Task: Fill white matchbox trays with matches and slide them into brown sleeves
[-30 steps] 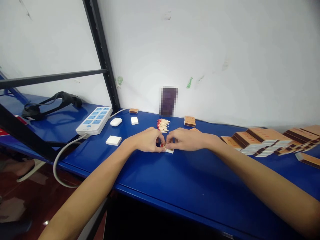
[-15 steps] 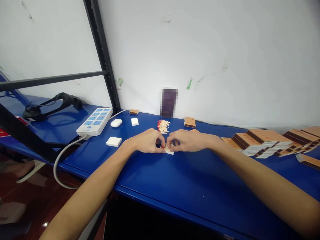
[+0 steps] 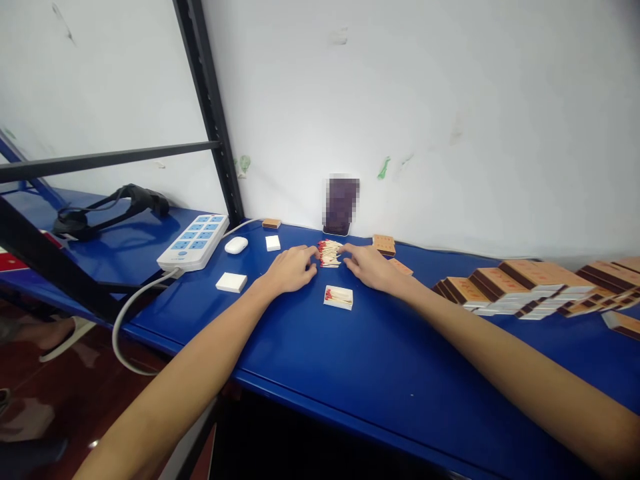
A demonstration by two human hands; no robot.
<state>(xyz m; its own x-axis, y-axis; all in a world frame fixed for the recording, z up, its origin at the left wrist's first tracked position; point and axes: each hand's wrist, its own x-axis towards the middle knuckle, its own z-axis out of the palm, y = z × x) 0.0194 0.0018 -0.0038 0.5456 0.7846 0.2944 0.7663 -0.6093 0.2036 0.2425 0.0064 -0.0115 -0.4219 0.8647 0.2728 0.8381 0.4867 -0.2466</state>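
A pile of red-tipped matches lies on the blue table between my two hands. My left hand is at the pile's left side, thumb and fingers apart, fingertips by the red heads. On the other side my right hand has its fingers apart at the plain ends of the sticks. Whether the fingertips touch the matches I cannot say for sure. Closer to me sits a white matchbox tray with matches lying in it, and neither hand is on it.
Stacked matchboxes fill the right side. More matchboxes lie behind my right hand. At left are a power strip, a white rounded case and a white box. A blurred dark panel leans on the wall.
Both hands have let go of the matchbox tray and moved away from me, spreading to either side of the match pile. The tray with its matches now lies uncovered.
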